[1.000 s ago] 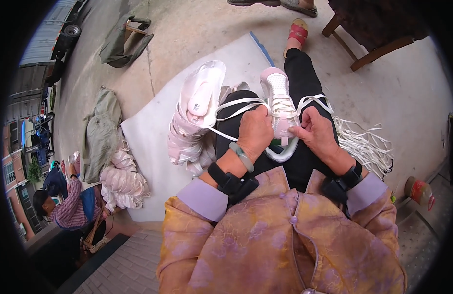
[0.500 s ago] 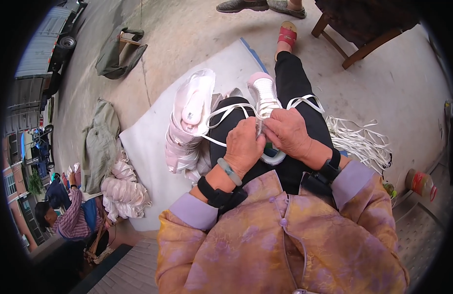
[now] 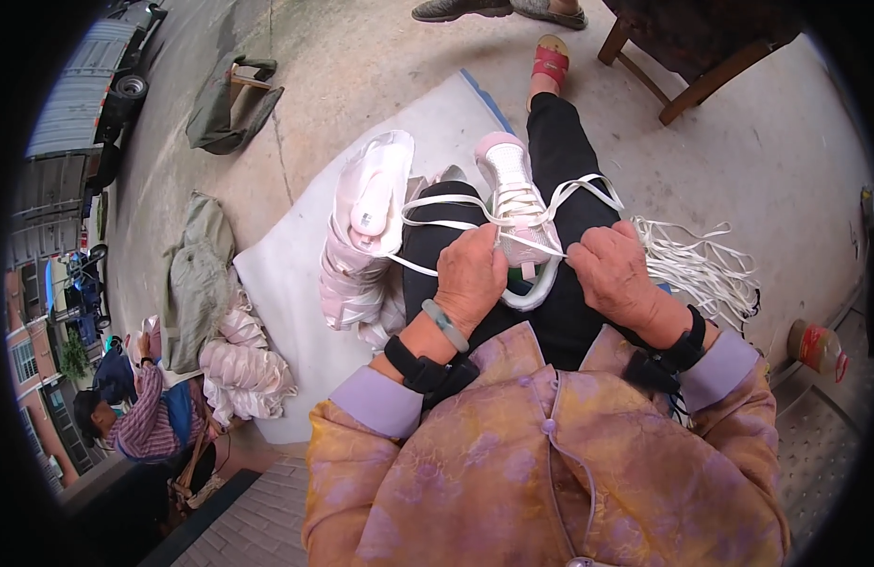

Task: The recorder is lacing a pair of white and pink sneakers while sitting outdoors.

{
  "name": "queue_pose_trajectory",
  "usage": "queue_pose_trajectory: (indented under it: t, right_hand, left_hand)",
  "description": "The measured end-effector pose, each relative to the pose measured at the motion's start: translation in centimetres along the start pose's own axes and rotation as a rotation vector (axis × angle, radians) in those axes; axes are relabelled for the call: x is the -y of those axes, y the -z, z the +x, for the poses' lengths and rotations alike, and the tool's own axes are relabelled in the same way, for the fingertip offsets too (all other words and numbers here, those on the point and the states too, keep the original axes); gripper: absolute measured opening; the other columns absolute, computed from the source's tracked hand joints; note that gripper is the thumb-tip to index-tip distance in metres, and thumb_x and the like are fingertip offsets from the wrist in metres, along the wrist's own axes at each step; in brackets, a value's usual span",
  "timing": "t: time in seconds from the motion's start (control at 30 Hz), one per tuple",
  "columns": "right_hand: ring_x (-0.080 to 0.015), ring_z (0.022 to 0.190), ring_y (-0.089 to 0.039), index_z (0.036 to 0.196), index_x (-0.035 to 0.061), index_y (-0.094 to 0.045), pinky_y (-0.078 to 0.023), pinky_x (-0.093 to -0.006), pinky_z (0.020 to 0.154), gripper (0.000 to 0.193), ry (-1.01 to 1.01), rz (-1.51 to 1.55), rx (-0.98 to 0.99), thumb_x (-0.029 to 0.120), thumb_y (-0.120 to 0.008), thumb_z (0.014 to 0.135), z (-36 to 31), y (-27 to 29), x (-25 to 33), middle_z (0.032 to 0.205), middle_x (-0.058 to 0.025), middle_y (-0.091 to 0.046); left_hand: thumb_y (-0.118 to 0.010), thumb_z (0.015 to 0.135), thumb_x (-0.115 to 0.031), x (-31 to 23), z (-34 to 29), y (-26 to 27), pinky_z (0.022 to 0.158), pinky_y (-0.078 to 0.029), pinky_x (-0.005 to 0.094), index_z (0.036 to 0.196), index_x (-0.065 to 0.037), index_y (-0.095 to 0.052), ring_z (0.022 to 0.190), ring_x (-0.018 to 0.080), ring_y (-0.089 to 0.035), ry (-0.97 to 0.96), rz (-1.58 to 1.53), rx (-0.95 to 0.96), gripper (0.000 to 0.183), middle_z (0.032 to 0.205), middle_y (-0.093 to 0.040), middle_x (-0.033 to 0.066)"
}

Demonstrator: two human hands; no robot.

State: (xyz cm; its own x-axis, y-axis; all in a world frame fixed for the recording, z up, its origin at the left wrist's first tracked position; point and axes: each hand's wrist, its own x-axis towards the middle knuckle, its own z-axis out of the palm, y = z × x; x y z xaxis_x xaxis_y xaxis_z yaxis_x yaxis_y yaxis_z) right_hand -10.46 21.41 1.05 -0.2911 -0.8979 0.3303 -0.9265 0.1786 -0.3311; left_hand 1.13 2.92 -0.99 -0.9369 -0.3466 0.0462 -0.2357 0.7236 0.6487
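Note:
A pink and white sneaker (image 3: 509,184) rests between my thighs, toe pointing away, with a white shoelace (image 3: 533,244) crossing over its tongue. My left hand (image 3: 471,275) is closed on the lace at the shoe's left side. On the right, my right hand (image 3: 608,268) pinches the other stretch of lace, so it runs fairly taut between the two fists. Long loops of lace trail over both black trouser legs. Beside my left knee lies a stack of pale pink shoe uppers (image 3: 352,269), an insole showing in the top one.
A bundle of loose white laces (image 3: 706,265) lies by my right thigh, with a plastic bottle (image 3: 817,351) beyond it. More pink uppers (image 3: 248,373) pile at the left near a grey-green cloth (image 3: 196,283). A co-worker (image 3: 158,416) sits at far left. A wooden chair (image 3: 692,94) stands ahead right.
My hands have moved apart, the right one going outward to the right. The lace is now drawn out across the tongue, and more of the sneaker shows.

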Motion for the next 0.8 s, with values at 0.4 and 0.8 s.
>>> queue_pose_trajectory:
  t: [0.4,0.8]
  right_hand:
    - [-0.0273,0.071,-0.050,0.084,0.0079,-0.058,-0.036,-0.0366,0.067,0.016,-0.405,0.167,0.229,0.008,-0.062,0.068,-14.0,5.2,-5.3,0.076,-0.0076,-0.052]
    - [-0.0250,0.076,-0.052,0.088,0.0089,-0.057,-0.036,-0.0370,0.072,0.027,-0.142,0.308,0.014,0.012,-0.065,0.063,-1.3,0.4,-3.0,0.080,-0.0060,-0.053]
  left_hand:
    - [-0.060,0.077,-0.011,-0.8,0.4,1.9,0.057,-0.047,0.0438,0.087,-0.003,-0.052,0.065,0.0365,-0.060,0.195,-0.109,-0.018,0.015,0.066,-0.058,0.0144]
    - [-0.062,0.075,-0.001,2.3,2.3,2.5,0.055,-0.044,0.0283,0.085,0.000,-0.065,0.059,0.0126,-0.055,0.306,-0.471,-0.046,0.010,0.070,-0.060,0.0042]
